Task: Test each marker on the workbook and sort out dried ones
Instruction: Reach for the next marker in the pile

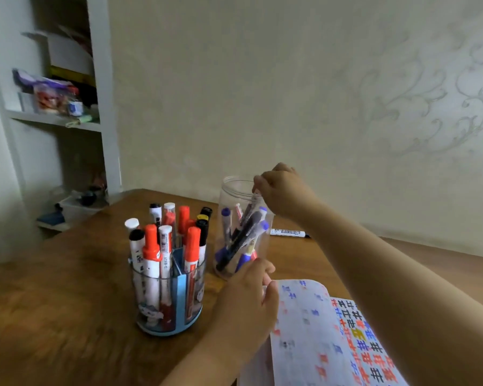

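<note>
on the brown table (67, 288) stands a round holder (169, 296) with a blue base. it is full of markers (165, 246) that stand up, with red, white, black and yellow caps.

just to the right of the holder stands a clear jar (241, 227) with no lid. blue and black markers lean inside it, all mixed up.

over the top of the jar is the right hand (283, 192). its fingers (258, 182) are curled and point down into the jar's mouth. they seem to pinch something thin at the rim, but it is too blurry to tell what.

near the bottom of the jar is the left hand (248, 299). its fingertips are close to the jar's foot, and its fingers (271, 295) curl on the top left edge of the workbook (318, 330). whether they grip the page or just rest on it, i cannot tell.

the workbook lies open at the front right of the table. its left page curves up, and its right page is full of red, blue, black and yellow marks.

behind the right arm one more marker (289, 233) lies flat on the table, white with a black cap.

at the far left is a white shelf (53, 119) with boxes and small stuff on it.
</note>
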The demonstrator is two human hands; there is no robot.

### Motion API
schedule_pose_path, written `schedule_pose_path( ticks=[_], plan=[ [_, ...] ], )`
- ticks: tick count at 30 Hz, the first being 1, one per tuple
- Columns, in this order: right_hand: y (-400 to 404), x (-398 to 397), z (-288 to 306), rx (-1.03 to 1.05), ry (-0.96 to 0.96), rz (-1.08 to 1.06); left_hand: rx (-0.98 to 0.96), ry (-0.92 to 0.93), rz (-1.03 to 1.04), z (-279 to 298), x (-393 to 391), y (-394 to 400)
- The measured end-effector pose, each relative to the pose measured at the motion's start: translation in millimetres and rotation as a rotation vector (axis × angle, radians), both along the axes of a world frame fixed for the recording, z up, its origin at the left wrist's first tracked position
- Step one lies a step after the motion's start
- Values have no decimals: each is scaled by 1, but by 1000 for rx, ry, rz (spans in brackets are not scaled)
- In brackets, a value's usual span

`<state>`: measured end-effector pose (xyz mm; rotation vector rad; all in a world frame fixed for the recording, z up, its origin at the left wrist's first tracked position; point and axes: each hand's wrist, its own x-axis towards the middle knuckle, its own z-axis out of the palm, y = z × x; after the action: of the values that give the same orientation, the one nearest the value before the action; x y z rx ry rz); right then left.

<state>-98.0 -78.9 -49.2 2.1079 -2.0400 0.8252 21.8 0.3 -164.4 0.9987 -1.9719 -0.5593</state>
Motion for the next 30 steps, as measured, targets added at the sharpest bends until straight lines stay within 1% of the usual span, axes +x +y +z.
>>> schedule_pose_path(
  ticks=[2,3,4,6,7,8,9,10,12,13,15,19,22,24,27,30],
  plan=[
    [-1,-3,-5,67,18,-6,51,-13,-5,-2,-1,-1],
    [-1,-6,-5,53,-2,23,61,-28,-9,-2,-2,-1],
    [1,-10,-5,-18,-39,69,66,-42,-8,-3,-2,-1],
    [5,-23,-6,-261,-211,113,78,-46,9,-4,-2,-1],
    [3,-35,-10,-346,-298,62,73,-47,23,-4,-2,-1],
    [0,-49,-17,-361,-322,-19,56,-51,31,-4,-3,-1],
    [-5,-65,-28,-295,-273,-104,33,-51,27,-4,-3,-2],
    [-11,-81,-42,-145,-167,-171,16,-48,18,-3,-4,-2],
    [-23,-105,-70,226,51,-236,-5,-51,4,-4,-5,-2],
    [-28,-111,-80,345,139,-248,-17,-51,0,-4,-6,-2],
    [-38,-115,-93,456,249,-264,-42,-45,1,-6,-7,-3],
    [-57,-122,-107,484,333,-276,-123,-32,0,-11,-8,-4],
    [-63,-126,-118,454,392,-274,-210,-35,10,-15,-10,-6],
    [-62,-131,-121,422,389,-262,-248,-43,24,-18,-11,-6],
    [-44,-137,-114,366,351,-251,-262,-79,14,-19,-11,-4],
    [-2,-137,-95,332,333,-271,-282,-104,-18,-16,-9,-1]
  ],
)
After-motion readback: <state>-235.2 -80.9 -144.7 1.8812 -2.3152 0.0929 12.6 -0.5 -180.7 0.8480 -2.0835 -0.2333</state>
